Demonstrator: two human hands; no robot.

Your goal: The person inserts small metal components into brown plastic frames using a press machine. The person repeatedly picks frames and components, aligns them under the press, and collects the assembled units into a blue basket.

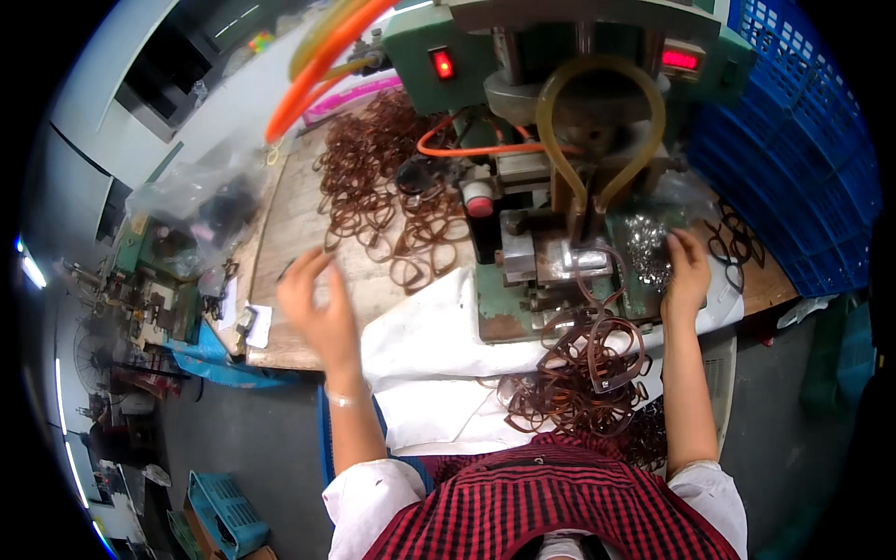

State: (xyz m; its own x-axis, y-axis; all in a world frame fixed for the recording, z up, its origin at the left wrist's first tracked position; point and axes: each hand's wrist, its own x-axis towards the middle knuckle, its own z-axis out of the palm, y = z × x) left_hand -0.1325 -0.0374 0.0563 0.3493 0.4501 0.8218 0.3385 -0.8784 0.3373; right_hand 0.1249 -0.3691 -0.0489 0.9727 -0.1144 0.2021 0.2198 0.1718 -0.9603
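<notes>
My left hand (pixel 319 308) is raised over the left part of the table, smeared by motion, with thumb and fingers apart and nothing visible in it. My right hand (pixel 689 273) is at the right edge of a pile of small shiny metal pieces (pixel 646 245). Its fingers are bent together, and whatever they may pinch is too small to make out. Between my hands stands a green press machine (pixel 504 322) with a metal fixture (pixel 571 261). A brown eyeglass frame (pixel 597 359) hangs in front of it, above a heap of similar frames (pixel 541 397) near my lap.
A larger heap of brown frames (pixel 369 168) covers the table's back left. Orange hose (pixel 327 61) and a clear yellowish tube (pixel 660 112) loop around the press. Stacked blue crates (pixel 775 177) stand at the right. White cloth (pixel 415 341) drapes the front edge.
</notes>
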